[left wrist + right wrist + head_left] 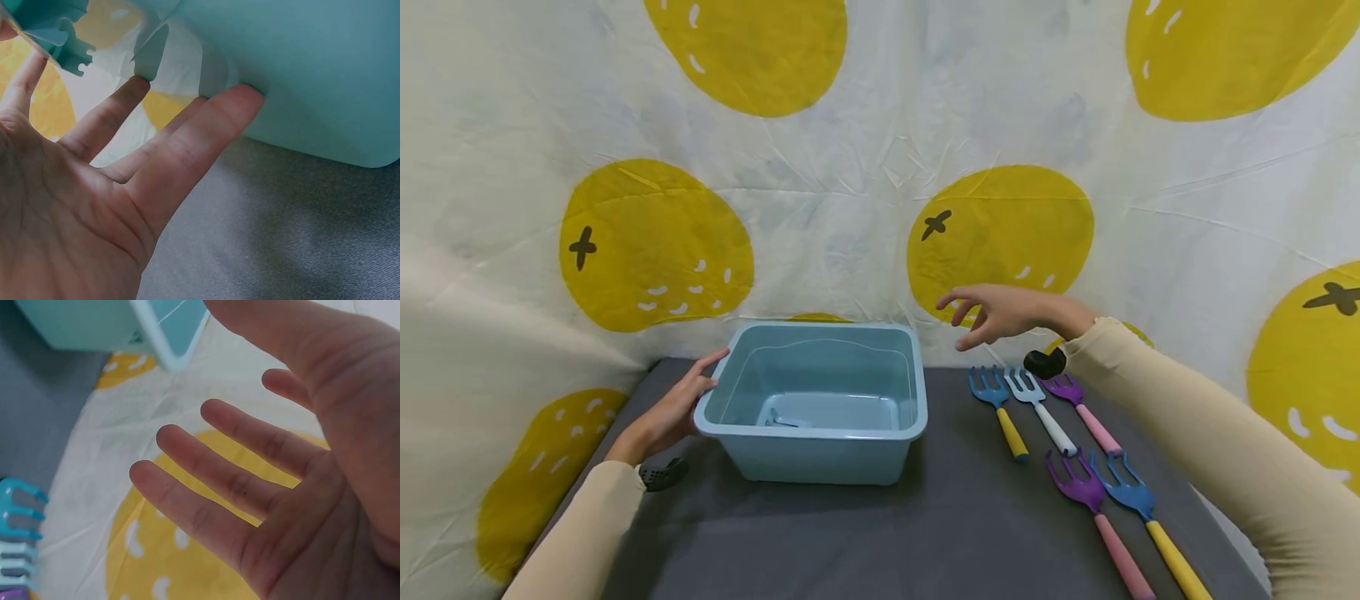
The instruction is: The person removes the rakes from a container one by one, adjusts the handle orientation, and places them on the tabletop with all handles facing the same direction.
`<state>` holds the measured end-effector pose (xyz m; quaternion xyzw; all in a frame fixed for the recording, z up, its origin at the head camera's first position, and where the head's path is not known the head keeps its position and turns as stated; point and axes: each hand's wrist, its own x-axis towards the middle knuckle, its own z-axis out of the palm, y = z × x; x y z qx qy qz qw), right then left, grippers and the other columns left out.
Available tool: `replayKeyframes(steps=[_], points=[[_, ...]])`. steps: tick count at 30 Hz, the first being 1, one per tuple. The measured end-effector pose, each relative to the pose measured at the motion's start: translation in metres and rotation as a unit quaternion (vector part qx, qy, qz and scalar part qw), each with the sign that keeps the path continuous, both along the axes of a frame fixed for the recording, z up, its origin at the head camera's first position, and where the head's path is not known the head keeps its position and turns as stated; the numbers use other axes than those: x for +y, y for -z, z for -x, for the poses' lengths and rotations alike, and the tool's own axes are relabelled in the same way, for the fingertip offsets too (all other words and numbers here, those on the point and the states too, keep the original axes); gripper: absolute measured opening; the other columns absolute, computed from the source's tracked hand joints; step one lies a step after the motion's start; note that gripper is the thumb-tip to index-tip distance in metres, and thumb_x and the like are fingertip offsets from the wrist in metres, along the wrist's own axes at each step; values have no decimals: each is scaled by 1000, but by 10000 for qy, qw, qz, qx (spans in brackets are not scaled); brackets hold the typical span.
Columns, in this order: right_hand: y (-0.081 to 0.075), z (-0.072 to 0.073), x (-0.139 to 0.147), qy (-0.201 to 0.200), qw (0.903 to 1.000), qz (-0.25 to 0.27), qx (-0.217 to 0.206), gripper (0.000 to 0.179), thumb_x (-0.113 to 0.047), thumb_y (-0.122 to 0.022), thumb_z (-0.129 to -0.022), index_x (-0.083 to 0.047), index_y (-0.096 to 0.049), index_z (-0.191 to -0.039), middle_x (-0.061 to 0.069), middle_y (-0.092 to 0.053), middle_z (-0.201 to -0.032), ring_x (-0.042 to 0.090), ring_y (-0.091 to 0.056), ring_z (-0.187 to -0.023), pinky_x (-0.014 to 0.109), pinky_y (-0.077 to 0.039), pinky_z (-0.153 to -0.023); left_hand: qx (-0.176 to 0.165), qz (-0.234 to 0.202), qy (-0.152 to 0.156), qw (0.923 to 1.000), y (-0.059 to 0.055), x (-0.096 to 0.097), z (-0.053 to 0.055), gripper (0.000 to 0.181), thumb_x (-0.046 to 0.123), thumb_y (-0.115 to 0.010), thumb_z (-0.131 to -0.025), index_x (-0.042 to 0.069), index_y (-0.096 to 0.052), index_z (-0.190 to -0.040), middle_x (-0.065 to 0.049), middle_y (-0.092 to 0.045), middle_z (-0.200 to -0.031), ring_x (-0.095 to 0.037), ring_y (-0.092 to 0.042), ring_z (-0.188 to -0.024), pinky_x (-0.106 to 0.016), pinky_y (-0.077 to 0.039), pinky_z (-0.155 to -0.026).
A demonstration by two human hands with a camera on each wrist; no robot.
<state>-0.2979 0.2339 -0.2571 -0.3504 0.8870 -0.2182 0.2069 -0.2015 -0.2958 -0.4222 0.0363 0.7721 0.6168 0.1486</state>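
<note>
A light blue plastic basin (812,458) stands on the dark cloth-covered table. My left hand (673,412) is at its left side, fingers straight, fingertips touching the wall and rim; in the left wrist view its fingers (187,140) are spread against the basin's outer wall. My right hand (1000,312) hangs in the air right of the basin, fingers loosely extended, holding nothing. Below it lie a blue hand fork (991,390) with a yellow handle, a white hand fork (1037,404) and a purple hand fork (1078,404) with a pink handle, partly behind the right forearm.
Nearer the front right lie another purple hand fork (1097,508) with a pink handle and another blue hand fork (1138,504) with a yellow handle. A small dark blue curved shape on the basin's floor is unclear. A white curtain (850,225) with yellow fruit prints hangs behind the table.
</note>
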Motion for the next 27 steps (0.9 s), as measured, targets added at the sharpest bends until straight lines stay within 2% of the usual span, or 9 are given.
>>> replayKeyframes(steps=[6,10,16,22,27], points=[[-2,10,-44,-187,9996,-115,-167,71,-27,-79,-92,-20,-43,-152,18,-58,-138,33,-68,-112,43,-58,-85,-52,-168,-3,9998,3,-1,0,62,37,-38,-110,42,-9,-164,-18,-4,-167,-55,-36,-135,-59,-55,-84],[2,17,-72,-360,9988,-162,-288,69,-28,-80,-91,-22,-44,-151,20,-56,-141,33,-67,-114,43,-58,-86,-37,-258,21,9997,4,-2,2,60,36,-38,-110,43,-11,-163,-16,-6,-167,-54,-38,-134,-59,-55,-84],[18,23,-112,-787,9955,-282,-446,69,-29,-78,-93,-19,-44,-152,16,-58,-139,24,-68,-107,42,-58,-83,-25,-250,75,9997,4,-3,3,60,35,-38,-110,44,-11,-163,-15,-4,-167,-54,-38,-134,-60,-55,-85],[35,22,-151,-1005,9924,-468,-543,66,-32,-79,-92,-27,-46,-150,5,-62,-134,15,-68,-102,40,-59,-84,2,-200,16,9998,3,-3,3,59,36,-39,-110,45,-13,-163,-13,-3,-168,-52,-40,-134,-58,-56,-83],[51,21,-178,-1071,9890,-515,-885,64,-32,-79,-91,-28,-49,-148,5,-61,-134,17,-66,-108,47,-57,-89,-7,-268,20,9996,3,-4,3,61,35,-39,-109,42,-12,-163,-13,-1,-168,-53,-35,-137,-59,-55,-83]])
